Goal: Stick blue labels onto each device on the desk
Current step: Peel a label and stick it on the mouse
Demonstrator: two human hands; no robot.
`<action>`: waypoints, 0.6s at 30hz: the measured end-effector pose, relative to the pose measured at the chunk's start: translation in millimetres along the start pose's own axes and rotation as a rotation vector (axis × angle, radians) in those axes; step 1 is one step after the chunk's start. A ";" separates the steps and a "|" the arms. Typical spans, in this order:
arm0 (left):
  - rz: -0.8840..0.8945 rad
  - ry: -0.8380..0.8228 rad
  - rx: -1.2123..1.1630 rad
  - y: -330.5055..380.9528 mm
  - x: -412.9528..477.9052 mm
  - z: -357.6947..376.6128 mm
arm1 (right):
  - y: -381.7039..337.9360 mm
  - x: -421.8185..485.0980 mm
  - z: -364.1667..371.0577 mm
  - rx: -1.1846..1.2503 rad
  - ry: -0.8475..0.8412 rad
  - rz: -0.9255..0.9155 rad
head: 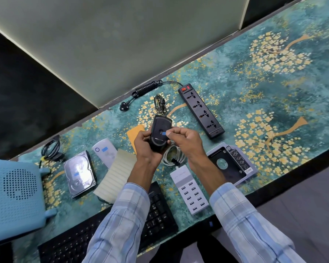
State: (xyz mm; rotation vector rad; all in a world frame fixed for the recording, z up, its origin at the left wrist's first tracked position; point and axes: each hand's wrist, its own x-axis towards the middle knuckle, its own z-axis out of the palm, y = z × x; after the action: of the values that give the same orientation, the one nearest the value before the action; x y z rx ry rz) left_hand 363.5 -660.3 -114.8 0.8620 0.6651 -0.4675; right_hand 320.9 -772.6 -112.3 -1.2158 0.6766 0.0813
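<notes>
Both hands are raised over the middle of the desk (pixel 235 82). My left hand (pixel 143 147) is curled round the sides of the black mouse (pixel 158 141), its belly turned up toward me. My right hand (pixel 186 141) pinches a small blue label (pixel 164 133) between thumb and forefinger, the label's free end laid at the mouse's underside. I cannot tell whether it has stuck yet.

The label looks thin, floppy and nearly weightless. I judge it will curl onto itself or cling to my fingertip unless I hold only its very edge. The mouse is light, hard and a little slick, so a grip on its flanks seems the steadiest hold while I press.

Its cord runs back to a coil (pixel 160 103) on the desk. Below my wrists lie a ribbed backing sheet (pixel 118 177), a white cable (pixel 172 157) and a white USB charger (pixel 190 190). The hard drive (pixel 80 173) and white power bank (pixel 104 150) carry blue labels. The power strip (pixel 200 111) and drive caddy (pixel 230 164) show none.
</notes>
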 end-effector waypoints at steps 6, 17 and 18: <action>0.024 0.020 0.001 -0.1 0.1 -8.9 | 3.6 -5.3 2.2 -0.039 -0.020 0.005; 0.055 0.058 0.079 0.9 -0.1 -10.6 | 10.6 -9.1 15.4 -0.062 0.021 -0.016; 0.060 0.056 0.079 0.2 -0.3 -10.8 | 10.8 -9.3 16.0 -0.063 0.030 -0.024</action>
State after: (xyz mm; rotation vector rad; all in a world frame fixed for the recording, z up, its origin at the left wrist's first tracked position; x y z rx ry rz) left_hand 359.7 -651.4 -119.6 0.9702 0.6743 -0.4193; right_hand 316.0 -751.7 -113.7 -1.2877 0.6895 0.0647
